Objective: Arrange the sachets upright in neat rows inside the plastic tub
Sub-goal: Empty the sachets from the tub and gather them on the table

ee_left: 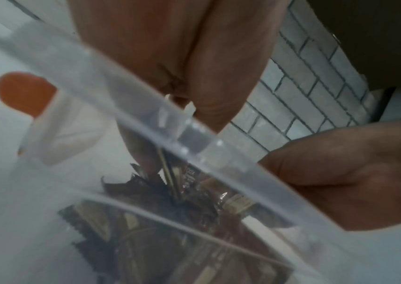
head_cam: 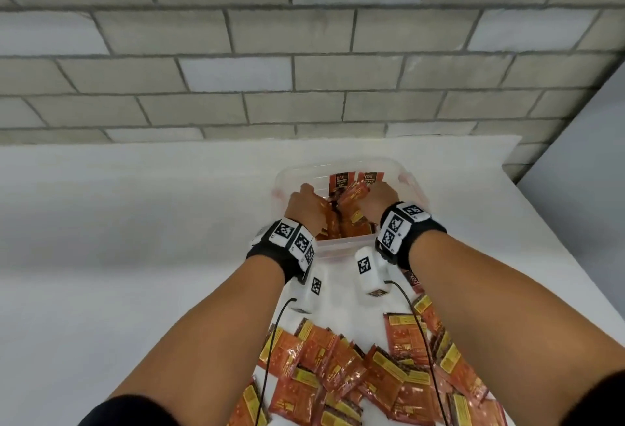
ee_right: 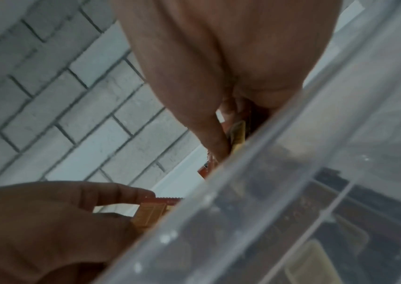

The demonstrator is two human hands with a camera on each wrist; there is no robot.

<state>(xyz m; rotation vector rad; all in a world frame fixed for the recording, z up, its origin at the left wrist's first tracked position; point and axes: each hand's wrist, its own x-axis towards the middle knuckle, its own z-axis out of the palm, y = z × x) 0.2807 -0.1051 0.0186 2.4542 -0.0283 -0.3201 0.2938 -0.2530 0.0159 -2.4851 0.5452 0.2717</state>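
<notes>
A clear plastic tub (head_cam: 338, 164) stands on the white table with both my hands inside it. My left hand (head_cam: 308, 196) and right hand (head_cam: 379, 193) grip a bunch of orange sachets (head_cam: 351, 214) from either side, fingers curled over their top edges. Two sachets (head_cam: 341, 182) stand upright against the far wall. In the right wrist view my right hand's fingers (ee_right: 215, 138) clasp sachets (ee_right: 238, 132) just above the tub rim (ee_right: 267, 173), and my left hand (ee_right: 48, 221) pinches a sachet (ee_right: 150, 209). Through the tub wall (ee_left: 194, 134), the left wrist view shows sachets (ee_left: 170, 192).
Several loose orange sachets (head_cam: 372, 368) lie scattered on the table (head_cam: 135, 222) in front of the tub, between my forearms. A grey brick wall (head_cam: 304, 53) rises behind the table. The tub carries an orange clip (ee_left: 24, 92) on its side.
</notes>
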